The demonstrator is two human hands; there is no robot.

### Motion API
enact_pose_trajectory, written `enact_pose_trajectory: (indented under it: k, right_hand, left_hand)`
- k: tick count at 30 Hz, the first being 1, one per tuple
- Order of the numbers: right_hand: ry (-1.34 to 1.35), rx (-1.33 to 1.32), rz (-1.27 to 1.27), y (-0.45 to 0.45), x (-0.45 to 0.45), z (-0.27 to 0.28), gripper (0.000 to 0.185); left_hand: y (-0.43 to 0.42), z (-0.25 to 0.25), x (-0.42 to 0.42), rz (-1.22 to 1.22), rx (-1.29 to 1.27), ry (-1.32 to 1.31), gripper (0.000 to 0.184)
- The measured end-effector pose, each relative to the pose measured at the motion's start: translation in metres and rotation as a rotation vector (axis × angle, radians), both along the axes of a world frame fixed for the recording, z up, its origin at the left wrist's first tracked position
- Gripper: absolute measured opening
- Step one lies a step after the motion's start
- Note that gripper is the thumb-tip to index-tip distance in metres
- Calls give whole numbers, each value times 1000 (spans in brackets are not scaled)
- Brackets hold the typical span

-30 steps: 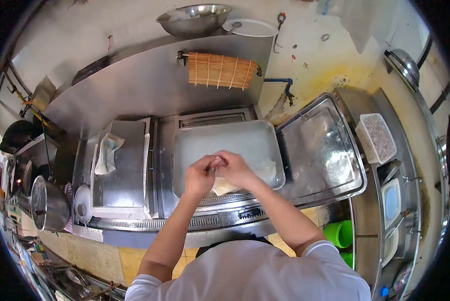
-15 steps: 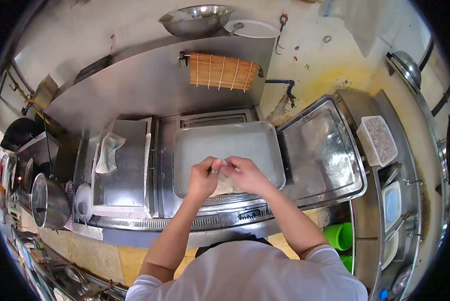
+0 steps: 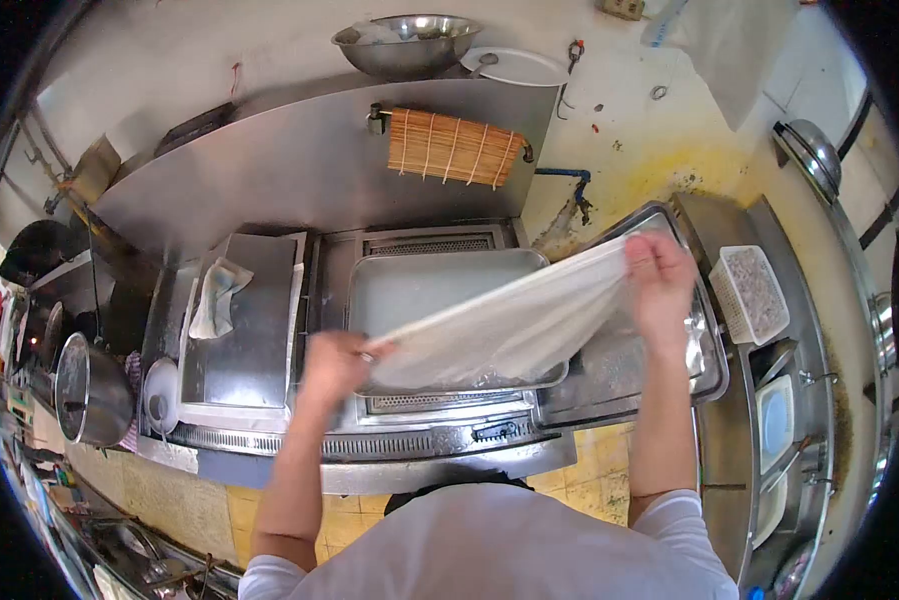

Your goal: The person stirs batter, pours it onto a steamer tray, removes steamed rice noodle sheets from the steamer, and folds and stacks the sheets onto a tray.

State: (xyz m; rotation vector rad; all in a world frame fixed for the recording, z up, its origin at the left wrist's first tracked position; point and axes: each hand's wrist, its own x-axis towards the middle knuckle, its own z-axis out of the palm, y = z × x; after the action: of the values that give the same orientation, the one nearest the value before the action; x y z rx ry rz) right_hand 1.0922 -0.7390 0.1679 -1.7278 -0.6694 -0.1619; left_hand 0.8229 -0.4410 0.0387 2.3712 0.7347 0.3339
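Note:
A thin off-white cloth (image 3: 509,325) hangs stretched between my two hands, its top edge pulled tight and slanting up to the right. My left hand (image 3: 337,365) is closed on the lower left corner, a little blurred. Higher up, my right hand (image 3: 659,272) grips the other corner. Below the cloth lies a shallow metal tray (image 3: 409,275) with a pale, whitish surface. The cloth hides the tray's right part and some of the larger metal tray (image 3: 609,375) to the right.
A folded white rag (image 3: 219,297) lies on the steel cover at left. Further left are a lidded pot (image 3: 104,400) and a small white dish (image 3: 162,395). A white basket (image 3: 749,295) stands on the right counter. A bamboo mat (image 3: 454,147) hangs behind, below a steel bowl (image 3: 409,50).
My hands, close together over the tray with the bunched cloth before, have moved far apart. The cloth is now spread out between them, with the right hand raised to the right.

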Motion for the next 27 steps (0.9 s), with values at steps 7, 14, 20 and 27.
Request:
enact_pose_trajectory:
  k: [7, 14, 20, 27]
  right_hand:
    - [-182, 139, -45, -36, -29, 54, 11]
    - [-23, -122, -26, -41, -22, -33, 11]
    - [220, -209, -51, -24, 2, -90, 13]
    - [347, -274, -27, -21, 5, -87, 18]
  left_hand:
    - [30, 131, -64, 18, 265, -822, 32]
    - [41, 61, -46, 221, -205, -606, 20]
    - [61, 1, -1, 194, -239, -576, 18]
    - [62, 6, 10, 247, -271, -458, 24]
